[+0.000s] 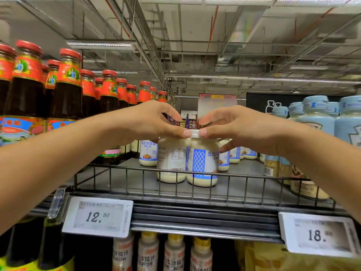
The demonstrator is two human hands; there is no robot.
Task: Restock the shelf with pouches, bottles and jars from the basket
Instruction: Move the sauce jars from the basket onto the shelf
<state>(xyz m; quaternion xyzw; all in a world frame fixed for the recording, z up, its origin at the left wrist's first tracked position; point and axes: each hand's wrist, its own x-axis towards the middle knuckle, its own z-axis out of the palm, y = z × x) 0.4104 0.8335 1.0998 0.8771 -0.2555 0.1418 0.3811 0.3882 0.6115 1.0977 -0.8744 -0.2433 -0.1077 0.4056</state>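
Two jars (172, 161) (203, 163) stand touching behind the shelf's wire rail (175, 184). The left hand (144, 122) and right hand (240, 126) hold their lids, fingers closed. More jars (148, 153) stand behind.

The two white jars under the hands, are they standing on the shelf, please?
Yes, both white jars stand upright behind the wire rail.

Left price tag (97, 217): reads "12.50"; a line of small Chinese print above the figure ends in "200", the rest too blurred to read.
Right price tag (320, 234): reads "18."; the decimals are blurred.
Right-hand jar (203, 162) label: blue Chinese characters "丘比"; the rest is cut off by the hand.
Jar behind, left (148, 152) label: "丘比沙拉酱"; the last character is uncertain.
Dressing bottles on lower shelf (147, 255): "沙拉汁".
Red-capped sauce bottles (67, 85): label print not legible.
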